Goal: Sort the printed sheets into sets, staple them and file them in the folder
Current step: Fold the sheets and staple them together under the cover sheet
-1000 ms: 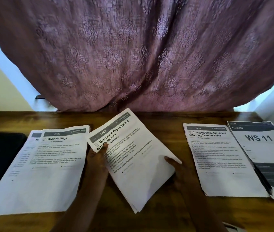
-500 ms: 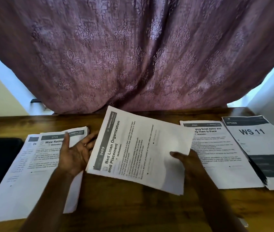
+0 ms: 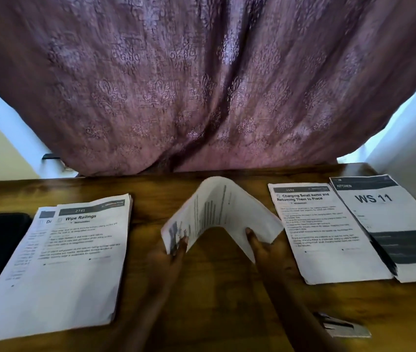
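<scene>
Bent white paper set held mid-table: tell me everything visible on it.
The white printed paper set is bowed into an arch, crest up, held over the brown wooden table. It looks like a few thin sheets. Black text runs along the left slope, too blurred to read. The left hand pinches its left end and the right hand grips its right end. It sits between the Wipe Railings stack and the Charging Small Items stack.

we see table: polished wood, slight sheen | sheets: matt paper, bent | curtain: embossed mauve cloth | stapler: shiny metal
</scene>
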Demonstrator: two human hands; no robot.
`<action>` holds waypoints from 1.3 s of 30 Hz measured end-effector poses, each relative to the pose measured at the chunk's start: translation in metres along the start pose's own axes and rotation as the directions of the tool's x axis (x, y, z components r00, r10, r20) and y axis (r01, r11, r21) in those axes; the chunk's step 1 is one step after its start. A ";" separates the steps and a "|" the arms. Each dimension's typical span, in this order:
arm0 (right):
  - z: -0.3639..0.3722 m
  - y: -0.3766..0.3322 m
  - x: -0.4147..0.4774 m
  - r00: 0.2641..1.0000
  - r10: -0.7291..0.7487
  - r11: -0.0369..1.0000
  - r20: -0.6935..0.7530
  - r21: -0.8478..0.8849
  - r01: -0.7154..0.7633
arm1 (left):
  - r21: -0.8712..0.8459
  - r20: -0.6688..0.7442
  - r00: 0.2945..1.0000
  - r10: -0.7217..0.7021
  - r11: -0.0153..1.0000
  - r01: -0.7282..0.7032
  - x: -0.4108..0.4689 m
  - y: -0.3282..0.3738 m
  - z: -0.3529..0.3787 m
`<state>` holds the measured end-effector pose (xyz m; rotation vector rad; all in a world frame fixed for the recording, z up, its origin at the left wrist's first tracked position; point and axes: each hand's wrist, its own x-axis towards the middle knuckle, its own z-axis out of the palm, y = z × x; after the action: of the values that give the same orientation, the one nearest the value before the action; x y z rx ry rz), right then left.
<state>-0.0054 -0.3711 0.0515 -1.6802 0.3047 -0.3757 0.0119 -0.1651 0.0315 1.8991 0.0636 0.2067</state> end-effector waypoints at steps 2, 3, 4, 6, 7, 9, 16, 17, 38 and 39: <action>0.005 -0.002 0.000 0.996 -0.018 0.999 -0.084 0.028 0.021 | 0.032 0.017 1.000 0.009 0.999 -0.010 0.003 -0.007 0.003; 0.009 -0.006 -0.001 0.996 -0.019 0.999 -0.081 0.040 0.023 | 0.029 0.036 0.999 0.009 1.000 -0.011 0.006 -0.012 0.003; 0.013 -0.004 0.001 0.997 -0.017 0.999 -0.069 0.039 0.019 | 0.029 0.063 0.998 0.001 1.000 -0.003 0.009 -0.017 0.002; 0.018 0.005 0.004 0.997 0.027 0.998 -0.078 0.060 -0.023 | 0.028 0.089 0.996 -0.032 0.999 0.030 0.013 -0.018 0.001; 0.018 0.005 0.005 0.995 0.025 0.996 -0.101 0.082 -0.017 | 0.027 0.076 0.996 -0.040 0.999 0.038 0.016 -0.018 0.000; 0.015 0.000 0.010 0.990 0.033 0.992 -0.134 0.122 -0.016 | -0.033 0.053 0.996 -0.071 0.997 0.073 0.023 -0.009 -0.003; -0.021 0.002 0.054 0.996 0.065 0.983 -0.062 -0.167 -0.075 | -0.211 0.269 0.901 -0.340 0.892 0.399 0.047 -0.014 -0.026; -0.024 0.010 0.059 0.992 0.120 0.965 -0.036 -0.230 -0.125 | -0.193 0.312 0.868 -0.387 0.869 0.456 0.045 -0.018 -0.027; 0.107 0.048 -0.012 0.894 0.018 0.580 0.447 -0.733 0.355 | -0.050 0.298 0.705 -0.644 0.727 0.685 0.030 -0.052 -0.039; 0.111 0.053 -0.011 0.875 0.070 0.541 0.479 -0.755 0.371 | -0.055 0.295 0.707 -0.642 0.728 0.684 0.030 -0.052 -0.039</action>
<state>0.0311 -0.2734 -0.0153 -2.7108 -0.0690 0.1078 0.0374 -0.1070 -0.0016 1.6065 0.5397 -0.5239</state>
